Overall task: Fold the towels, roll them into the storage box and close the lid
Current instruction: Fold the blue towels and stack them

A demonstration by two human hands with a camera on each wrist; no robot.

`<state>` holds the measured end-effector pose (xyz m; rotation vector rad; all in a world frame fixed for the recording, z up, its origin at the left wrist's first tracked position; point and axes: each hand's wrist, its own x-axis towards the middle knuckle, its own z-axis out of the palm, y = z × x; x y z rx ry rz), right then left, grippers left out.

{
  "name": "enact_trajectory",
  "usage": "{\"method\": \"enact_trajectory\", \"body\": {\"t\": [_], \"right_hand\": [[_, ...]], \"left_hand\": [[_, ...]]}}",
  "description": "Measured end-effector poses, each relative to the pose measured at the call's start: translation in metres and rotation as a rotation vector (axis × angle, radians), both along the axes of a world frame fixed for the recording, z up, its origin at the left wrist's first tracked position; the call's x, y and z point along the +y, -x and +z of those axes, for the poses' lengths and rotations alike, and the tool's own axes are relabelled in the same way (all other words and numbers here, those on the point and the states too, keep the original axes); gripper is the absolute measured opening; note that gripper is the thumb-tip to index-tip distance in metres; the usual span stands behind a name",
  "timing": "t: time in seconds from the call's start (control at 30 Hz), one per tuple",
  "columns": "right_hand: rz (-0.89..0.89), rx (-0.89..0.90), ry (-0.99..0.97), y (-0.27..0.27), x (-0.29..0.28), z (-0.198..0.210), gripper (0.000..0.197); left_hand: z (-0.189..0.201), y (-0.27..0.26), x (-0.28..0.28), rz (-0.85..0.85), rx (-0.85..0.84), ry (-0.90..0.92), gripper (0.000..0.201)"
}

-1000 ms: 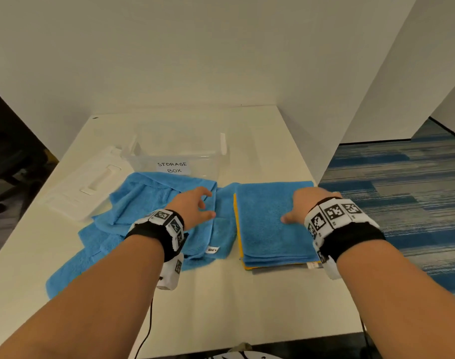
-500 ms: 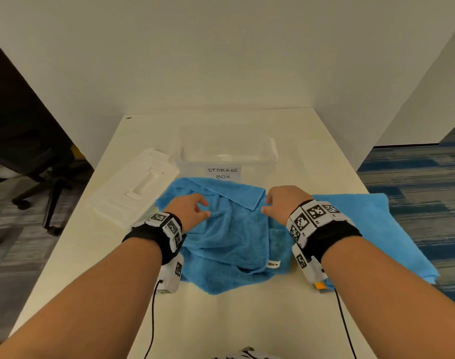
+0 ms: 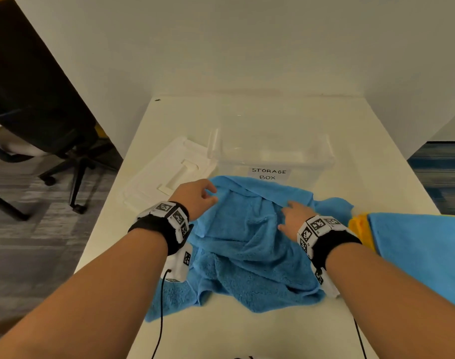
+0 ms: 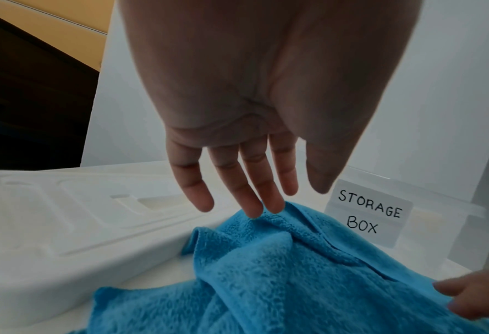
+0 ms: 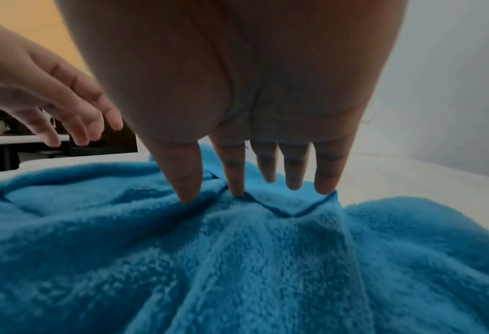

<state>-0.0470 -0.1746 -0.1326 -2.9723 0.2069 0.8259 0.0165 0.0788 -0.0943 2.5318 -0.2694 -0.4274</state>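
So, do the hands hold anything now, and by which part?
Nothing is gripped. The left hand and right hand only touch the crumpled blue towel near its far edge with straight fingertips.

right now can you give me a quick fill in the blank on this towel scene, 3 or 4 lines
1. The label on the clear box reads STORAGE ____.
2. The white lid lies on the table to the ____ of the box.
3. Both hands, left and right, are over the crumpled ____ towel.
4. Beside the folded towel at the right edge shows a cloth coloured ____.

Missing words: BOX; left; blue; yellow
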Motion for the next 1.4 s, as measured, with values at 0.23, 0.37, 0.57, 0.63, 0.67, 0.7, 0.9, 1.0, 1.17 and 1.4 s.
{"method": "enact_trajectory", "body": {"t": [0.23,0.37,0.57,0.63,0.67,0.7,0.9,1.0,1.17,1.4], "right_hand": [[-0.166,-0.334,-0.067,-0.005,0.002,0.020,0.013],[-0.196,-0.491,-0.334,-0.007,0.005,0.054,0.024],[0.080,-0.571,-0.340,-0.004,0.014,0.122,0.024],[0.118,-0.631,-0.341,0.005,0.016,0.147,0.024],[0.126,-0.668,-0.340,0.008,0.016,0.159,0.024],[0.126,-0.706,-0.336,0.012,0.014,0.171,0.024],[0.026,-0.975,-0.293,0.034,-0.015,0.226,0.024],[-0.021,-1.117,-0.302,0.046,-0.033,0.247,0.023],[-0.147,-1.275,-0.296,0.062,-0.062,0.272,0.023],[-0.298,-1.285,-0.276,0.071,-0.095,0.278,0.028]], "left_hand": [[-0.008,-0.008,0.004,0.034,-0.038,0.041,0.020],[-0.006,-0.012,-0.010,-0.063,-0.101,0.022,0.042],[0.025,-0.003,-0.043,-0.218,-0.213,0.134,0.060],[0.039,0.002,-0.051,-0.236,-0.265,0.166,0.043],[0.047,0.005,-0.053,-0.236,-0.293,0.174,0.032],[0.055,0.008,-0.055,-0.233,-0.302,0.167,0.023],[0.099,0.025,-0.054,-0.197,-0.384,0.064,0.014],[0.108,0.032,-0.050,-0.193,-0.384,-0.036,0.016],[0.123,0.036,-0.034,0.000,-0.402,0.029,0.019],[0.156,0.040,-0.026,0.175,-0.443,0.147,0.036]]}}
